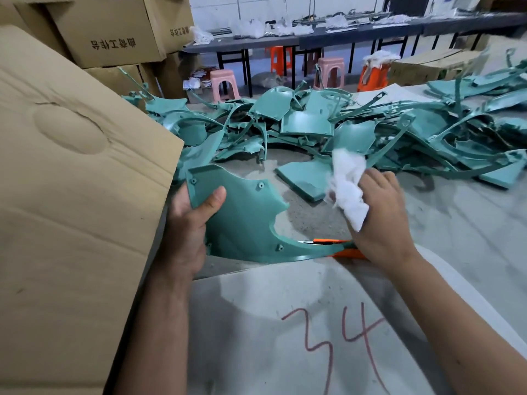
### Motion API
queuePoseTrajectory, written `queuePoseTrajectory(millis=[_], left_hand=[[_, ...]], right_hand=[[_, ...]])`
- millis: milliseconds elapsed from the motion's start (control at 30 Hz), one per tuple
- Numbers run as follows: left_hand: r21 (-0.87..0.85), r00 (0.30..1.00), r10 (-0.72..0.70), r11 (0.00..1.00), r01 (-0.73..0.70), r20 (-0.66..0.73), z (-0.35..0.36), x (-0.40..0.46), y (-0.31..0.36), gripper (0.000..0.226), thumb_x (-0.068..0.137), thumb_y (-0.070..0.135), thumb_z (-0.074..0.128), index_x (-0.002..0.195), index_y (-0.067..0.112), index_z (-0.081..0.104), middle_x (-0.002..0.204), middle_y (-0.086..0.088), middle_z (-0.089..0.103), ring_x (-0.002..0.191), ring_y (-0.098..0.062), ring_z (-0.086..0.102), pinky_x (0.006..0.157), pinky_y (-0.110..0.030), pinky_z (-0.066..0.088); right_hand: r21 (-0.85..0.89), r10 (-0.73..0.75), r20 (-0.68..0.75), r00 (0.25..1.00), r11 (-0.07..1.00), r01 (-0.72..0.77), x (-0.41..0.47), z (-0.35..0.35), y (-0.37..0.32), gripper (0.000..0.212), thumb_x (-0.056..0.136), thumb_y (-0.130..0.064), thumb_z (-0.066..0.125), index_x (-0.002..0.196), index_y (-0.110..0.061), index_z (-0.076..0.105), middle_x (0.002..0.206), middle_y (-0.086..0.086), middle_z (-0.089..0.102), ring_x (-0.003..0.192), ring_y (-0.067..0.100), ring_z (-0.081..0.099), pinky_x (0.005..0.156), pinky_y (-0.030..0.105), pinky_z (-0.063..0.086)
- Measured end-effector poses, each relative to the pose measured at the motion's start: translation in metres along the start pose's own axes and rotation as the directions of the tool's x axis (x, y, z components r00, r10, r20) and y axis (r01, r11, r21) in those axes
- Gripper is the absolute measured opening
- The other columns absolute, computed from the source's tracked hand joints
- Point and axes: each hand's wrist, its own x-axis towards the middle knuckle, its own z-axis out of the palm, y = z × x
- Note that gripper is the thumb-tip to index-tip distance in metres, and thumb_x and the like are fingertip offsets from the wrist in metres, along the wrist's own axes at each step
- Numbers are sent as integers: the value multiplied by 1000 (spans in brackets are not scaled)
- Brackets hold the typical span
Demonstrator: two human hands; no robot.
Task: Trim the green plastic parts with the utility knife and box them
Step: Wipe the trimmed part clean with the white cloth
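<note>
Between both hands, knife apparently touches green part.

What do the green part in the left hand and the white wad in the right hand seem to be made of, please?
The green part looks like moulded plastic: smooth, faintly glossy, with raised screw bosses and a thin rim. The white wad looks like soft cloth or cotton waste, crumpled and frayed at the edges; which one I cannot tell.
</note>
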Motion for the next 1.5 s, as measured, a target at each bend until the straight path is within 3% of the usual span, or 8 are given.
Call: queuePoseTrajectory(millis=[133,333,500,633,767,1067,1267,1500], left_hand=[[-13,1000,-2,1000,2,-28,-1,1,4,32,86,16,65,117,11,67,110,-3,75,104,-18,70,88,-29,55],[-25,1000,-16,1000,16,-9,3,1,3,33,86,15,65,119,10,68,115,-9,75,105,-21,71,83,-29,57],[15,999,3,1000,-3,-37,3,2,0,32,85,16,70,116,12,69,111,-8,76,102,-21,72,83,-29,56],[13,998,39,999,-39,-40,3,2,-1,25,84,14,70,109,15,71,105,-3,77,97,-17,72,81,-24,56],[-29,999,29,999,-29,-15,6,0,-1,26,85,13,68,111,15,71,103,-2,77,96,-15,72,80,-24,56],[-47,999,21,999,-23,-36,0,-6,7,44,86,20,62,130,17,63,117,2,74,111,-16,68,89,-30,57],[-32,999,49,998,-49,-2,3,-4,5,31,88,16,62,118,17,67,110,2,75,105,-15,70,85,-26,56],[-33,1000,-12,999,12,-5,2,-2,-2,31,84,16,66,114,15,67,104,1,76,98,-16,70,81,-27,56]], right_hand=[[602,-1,21,1000,799,-12,-3,2,-24,47,93,-7,74,130,-18,46,117,-7,56,102,16,61,86,28,48],[644,-173,233,957,765,-19,-7,2,-45,9,91,-18,70,86,-14,63,87,8,58,81,30,56,71,40,44],[608,-74,579,812,703,-369,-15,-5,-51,80,92,-83,39,93,-8,66,86,17,63,76,36,57,72,46,48],[328,-46,618,785,922,-204,-8,-1,-48,53,103,-58,45,75,-13,48,69,-4,47,64,15,45,67,45,45],[502,-69,724,687,736,-455,-8,-6,-42,47,101,-39,61,76,-1,46,62,4,38,51,18,38,50,29,39],[342,281,300,912,860,-378,2,-14,-10,44,100,-39,63,61,-19,63,49,-8,55,43,8,38,43,20,28],[265,-177,200,964,957,120,0,-8,-35,40,108,-37,45,71,-24,48,74,-8,44,70,18,48,64,37,37],[457,-169,504,847,884,-95,-8,-2,-46,50,101,-38,64,61,-12,50,57,4,47,53,22,41,52,39,34]])
